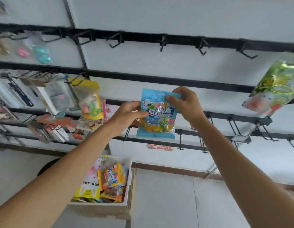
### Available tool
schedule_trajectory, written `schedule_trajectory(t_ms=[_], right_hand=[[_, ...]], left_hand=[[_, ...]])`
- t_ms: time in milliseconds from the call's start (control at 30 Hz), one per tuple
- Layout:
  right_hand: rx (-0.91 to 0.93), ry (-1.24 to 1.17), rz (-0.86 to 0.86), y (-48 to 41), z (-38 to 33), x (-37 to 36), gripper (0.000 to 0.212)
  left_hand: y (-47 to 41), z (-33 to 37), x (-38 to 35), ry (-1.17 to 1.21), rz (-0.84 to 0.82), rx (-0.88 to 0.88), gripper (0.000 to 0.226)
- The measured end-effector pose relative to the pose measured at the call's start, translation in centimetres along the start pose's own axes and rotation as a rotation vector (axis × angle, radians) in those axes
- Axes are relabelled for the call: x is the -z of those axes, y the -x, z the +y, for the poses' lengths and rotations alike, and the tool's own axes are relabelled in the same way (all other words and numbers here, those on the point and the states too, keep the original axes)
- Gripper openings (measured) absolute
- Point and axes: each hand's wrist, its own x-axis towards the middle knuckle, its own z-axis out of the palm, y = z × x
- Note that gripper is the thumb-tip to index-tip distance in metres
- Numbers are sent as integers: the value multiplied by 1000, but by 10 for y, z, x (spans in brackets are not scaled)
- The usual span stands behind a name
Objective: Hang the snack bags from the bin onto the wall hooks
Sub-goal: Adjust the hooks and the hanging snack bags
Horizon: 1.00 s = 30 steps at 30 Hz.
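Head cam, looking up at the wall. Blue bag sits dead centre, upright, print toward me, held in the air in front of the rails. Both hands are on it.

Left hand comes in from 7 o'clock and pinches the bag's left edge about mid-height, thumb on the front. Right hand comes in from 4 o'clock and pinches the top right corner, thumb on the front, fingers curled behind. The hang hole sits at the bag's 12, just beside the right thumb.

The bag's top edge is just below the second rail. Its body covers the third rail and its bottom edge reaches the fourth. I can't tell if it touches any hook.

At 12 o'clock a row of bare hooks hangs off the top rail. More hooks run along the lower rails from the bag's 3 o'clock out to the right edge.

Green bag hangs at 2 to 3 o'clock, tilted, well apart from the blue one. Yellow bag hangs at 9 o'clock among other packets, near the left hand but not touching it.

Bin is at 6 to 7 o'clock, low against the wall, between my forearms. Loose bags lie piled in it, mostly yellow and orange. A red sticker is on the wall just below the blue bag; the text is too blurred to read.
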Motion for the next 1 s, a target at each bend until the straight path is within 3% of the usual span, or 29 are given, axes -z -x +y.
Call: schedule_trajectory(t_ms=[333,567,767,1000], right_hand=[[204,311,83,-1,-23,167,10],[234,384,197,-5,-28,268,10],[260,393,234,-11,-25,318,9],[249,369,146,-30,-14,322,11]], left_hand=[[-53,71,-148,2,-96,-117,25],[-83,111,-236,-49,-124,-210,15],[-109,131,-278,-65,-113,-273,9],[-129,134,-282,-50,-109,-302,16]])
